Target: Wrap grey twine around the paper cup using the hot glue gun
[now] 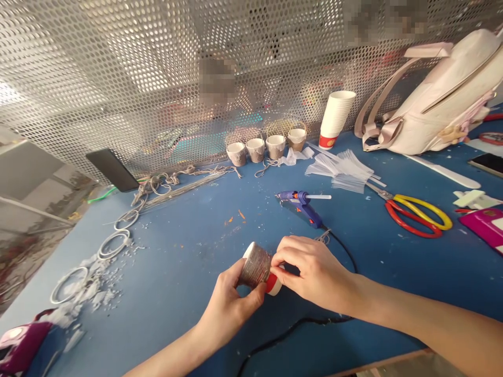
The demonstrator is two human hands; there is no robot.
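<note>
Toward six o'clock, the left hand clamps a red-and-white paper cup wound with grey-brown twine; the right hand's grip is together; slack pull may loosen turns.

Rough cord on smooth paper cup; metal screen; matt, perhaps painted tabletop

In front of me spreads a scuffed blue worktop, backed by a perforated metal screen. Bright light glares far left; a cluttered floor shows left.
</note>
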